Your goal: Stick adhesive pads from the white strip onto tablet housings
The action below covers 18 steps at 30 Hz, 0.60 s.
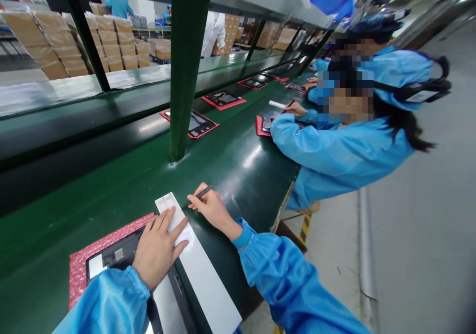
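My left hand lies with its fingers spread, fingertips on a long white strip that has small pale patches at its far end. Its wrist is over an open tablet-like device with a dark frame and silvery parts; my sleeve hides much of it. Under the device is a sheet of red bubble wrap. Just right of the strip's far end, my right hand pinches a slim dark pen-like tool. The tool's exact kind is too small to make out.
A green post rises from the green bench ahead. Similar devices on red sheets, such as one device, lie farther along. At right, a co-worker in a blue smock works at the same bench. Stacked cartons stand beyond.
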Each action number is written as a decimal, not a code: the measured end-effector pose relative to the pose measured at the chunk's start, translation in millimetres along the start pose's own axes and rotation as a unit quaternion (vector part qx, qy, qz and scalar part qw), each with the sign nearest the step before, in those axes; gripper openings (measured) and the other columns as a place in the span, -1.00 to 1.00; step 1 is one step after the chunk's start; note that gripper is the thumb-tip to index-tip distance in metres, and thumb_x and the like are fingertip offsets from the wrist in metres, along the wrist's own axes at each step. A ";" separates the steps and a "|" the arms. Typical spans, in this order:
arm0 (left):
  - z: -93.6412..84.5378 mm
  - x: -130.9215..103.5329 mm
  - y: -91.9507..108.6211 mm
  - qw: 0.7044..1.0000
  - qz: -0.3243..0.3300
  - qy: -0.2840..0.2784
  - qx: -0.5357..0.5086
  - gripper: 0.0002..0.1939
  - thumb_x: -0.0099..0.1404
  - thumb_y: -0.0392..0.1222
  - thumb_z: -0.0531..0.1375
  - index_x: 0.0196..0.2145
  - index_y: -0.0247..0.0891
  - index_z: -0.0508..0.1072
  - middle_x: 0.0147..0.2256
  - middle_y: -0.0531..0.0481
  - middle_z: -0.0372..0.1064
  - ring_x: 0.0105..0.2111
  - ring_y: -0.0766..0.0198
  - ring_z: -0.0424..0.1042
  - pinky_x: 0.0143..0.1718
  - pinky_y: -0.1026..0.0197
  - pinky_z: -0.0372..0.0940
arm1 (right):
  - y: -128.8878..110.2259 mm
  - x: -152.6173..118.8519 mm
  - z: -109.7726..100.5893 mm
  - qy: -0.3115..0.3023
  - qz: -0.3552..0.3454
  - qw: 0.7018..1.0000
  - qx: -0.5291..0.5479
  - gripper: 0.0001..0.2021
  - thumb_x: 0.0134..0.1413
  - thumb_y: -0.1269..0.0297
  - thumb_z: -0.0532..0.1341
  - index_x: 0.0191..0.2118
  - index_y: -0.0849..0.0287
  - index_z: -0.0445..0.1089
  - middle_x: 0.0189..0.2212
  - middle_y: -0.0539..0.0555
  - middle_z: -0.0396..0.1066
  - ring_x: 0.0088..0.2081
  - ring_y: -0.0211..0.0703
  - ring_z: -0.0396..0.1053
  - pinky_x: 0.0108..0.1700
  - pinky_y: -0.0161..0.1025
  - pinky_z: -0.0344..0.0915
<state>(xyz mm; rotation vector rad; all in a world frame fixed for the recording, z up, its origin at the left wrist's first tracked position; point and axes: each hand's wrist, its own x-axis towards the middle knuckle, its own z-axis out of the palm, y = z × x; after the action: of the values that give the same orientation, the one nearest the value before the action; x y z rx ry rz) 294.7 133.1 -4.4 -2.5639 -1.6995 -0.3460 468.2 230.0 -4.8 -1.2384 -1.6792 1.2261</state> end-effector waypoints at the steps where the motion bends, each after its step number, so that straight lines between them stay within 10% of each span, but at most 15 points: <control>1: -0.4 -0.1 0.1 1.000 0.001 0.002 0.000 -0.55 0.31 0.07 0.13 0.13 0.02 0.35 0.18 -0.19 0.24 0.10 -0.01 0.30 0.09 -0.11 0.20 | -0.3 -0.1 0.0 -0.001 0.000 1.000 -0.005 -0.79 0.14 0.17 0.22 -0.41 0.09 0.21 -0.58 -0.04 0.47 -0.44 -0.11 0.56 -0.41 -0.30 0.41; 18: -2.7 0.9 0.6 1.000 0.009 0.004 0.011 -0.58 0.32 0.01 0.13 0.12 0.00 0.35 0.18 -0.21 0.24 0.11 -0.01 0.30 0.06 -0.09 0.22 | -0.8 -1.7 -0.2 -0.017 -0.004 1.000 -0.006 -0.79 0.12 0.19 0.25 -0.43 0.09 0.22 -0.59 -0.07 0.43 -0.42 -0.10 0.57 -0.40 -0.30 0.39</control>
<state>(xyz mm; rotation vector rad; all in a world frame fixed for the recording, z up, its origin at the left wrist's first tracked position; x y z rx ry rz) 295.2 133.2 -1.5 -2.5561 -1.6682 -0.3329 468.6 228.4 -4.0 -1.2222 -1.7162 1.2413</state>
